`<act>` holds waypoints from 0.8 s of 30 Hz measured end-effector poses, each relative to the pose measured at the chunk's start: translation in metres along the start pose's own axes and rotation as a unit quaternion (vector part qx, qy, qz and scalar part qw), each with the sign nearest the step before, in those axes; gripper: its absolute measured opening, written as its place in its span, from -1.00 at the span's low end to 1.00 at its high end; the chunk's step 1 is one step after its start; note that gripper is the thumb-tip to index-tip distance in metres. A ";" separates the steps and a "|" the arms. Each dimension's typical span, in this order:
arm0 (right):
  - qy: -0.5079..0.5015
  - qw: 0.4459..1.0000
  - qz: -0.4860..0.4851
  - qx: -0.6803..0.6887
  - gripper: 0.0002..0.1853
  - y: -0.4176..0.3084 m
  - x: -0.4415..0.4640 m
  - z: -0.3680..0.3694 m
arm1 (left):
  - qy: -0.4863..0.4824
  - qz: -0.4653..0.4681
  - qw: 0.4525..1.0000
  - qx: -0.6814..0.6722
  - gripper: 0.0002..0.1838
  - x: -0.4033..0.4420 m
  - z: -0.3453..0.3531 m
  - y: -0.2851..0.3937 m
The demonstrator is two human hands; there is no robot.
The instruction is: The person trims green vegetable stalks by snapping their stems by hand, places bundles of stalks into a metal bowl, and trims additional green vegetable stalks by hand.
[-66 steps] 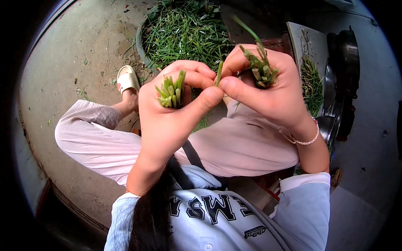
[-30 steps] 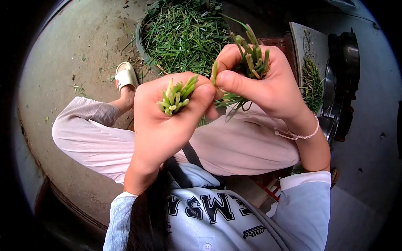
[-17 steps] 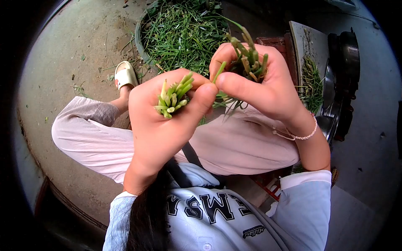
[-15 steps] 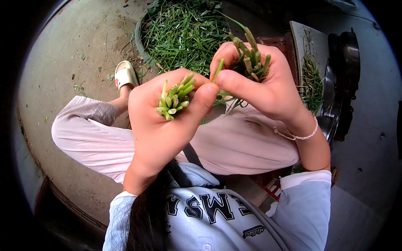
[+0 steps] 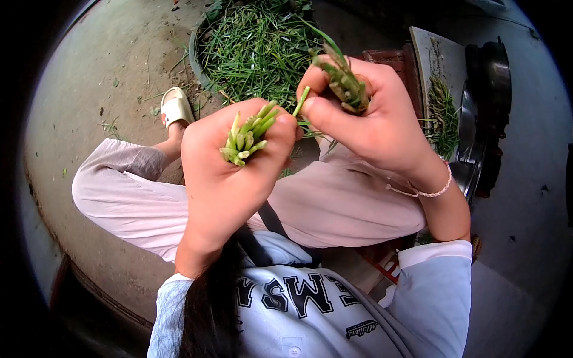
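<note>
My left hand (image 5: 224, 161) is closed round a bunch of pale green stems (image 5: 246, 138), their cut ends pointing up. My right hand (image 5: 370, 113) grips a darker, browner bunch of stems (image 5: 343, 86) in its palm, with a long green leaf sticking up. Between the two hands, a single green stem (image 5: 302, 100) stands at the right thumb and forefinger, close beside the left fingertips. Thin green leaves hang below the right hand. The lower parts of both bunches are mostly hidden.
Ahead is a round tub (image 5: 196, 56) full of loose green stalks. To the right, a pale board (image 5: 421, 45) bears more stalks (image 5: 440, 113), beside dark metal pans (image 5: 496, 77). A slippered foot (image 5: 176, 109) rests on the floor at left, among plant scraps.
The bunch in my right hand has tilted, and that hand has shifted slightly up and left. My left hand's thumb has drawn back a little from the single stem.
</note>
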State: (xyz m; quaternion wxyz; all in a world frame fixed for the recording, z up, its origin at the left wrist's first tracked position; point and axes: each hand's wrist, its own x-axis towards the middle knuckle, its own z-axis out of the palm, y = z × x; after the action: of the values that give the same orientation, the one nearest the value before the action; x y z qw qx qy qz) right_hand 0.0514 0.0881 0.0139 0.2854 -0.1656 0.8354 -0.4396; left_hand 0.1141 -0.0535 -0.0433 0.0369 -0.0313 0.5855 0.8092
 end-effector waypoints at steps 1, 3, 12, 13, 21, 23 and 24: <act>0.019 1.000 0.007 0.003 -0.95 -0.001 0.001 -0.001 | 0.000 0.000 1.000 0.000 -0.87 0.000 0.000 0.001; 0.092 0.995 -0.033 0.011 -0.90 0.003 0.005 -0.001 | 0.004 -0.038 0.999 -0.027 -0.87 0.001 0.000 0.004; 0.193 0.975 0.036 0.107 -0.89 0.015 0.013 -0.036 | -0.029 -0.031 0.976 -0.212 -0.91 0.009 -0.004 -0.010; 0.166 0.978 0.055 0.110 -0.89 0.017 0.013 -0.036 | -0.029 -0.027 0.975 -0.219 -0.88 0.009 -0.002 -0.011; 0.097 0.993 0.057 0.038 -0.92 0.024 0.014 -0.031 | -0.118 0.030 0.912 -0.391 -0.68 0.023 -0.009 -0.031; 0.099 0.994 0.041 0.020 -0.93 0.023 0.013 -0.033 | -0.091 0.060 0.929 -0.353 -0.68 0.025 -0.006 -0.035; 0.087 0.991 0.086 0.056 -0.94 0.020 0.012 -0.034 | -0.062 0.089 0.943 -0.315 -0.67 0.026 -0.005 -0.035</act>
State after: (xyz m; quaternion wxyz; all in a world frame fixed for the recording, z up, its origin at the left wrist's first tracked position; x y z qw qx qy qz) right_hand 0.0204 0.1149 0.0084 0.2576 -0.0379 0.8422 -0.4721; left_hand 0.0916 -0.0469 -0.0802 -0.0106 0.0611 0.2976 0.9527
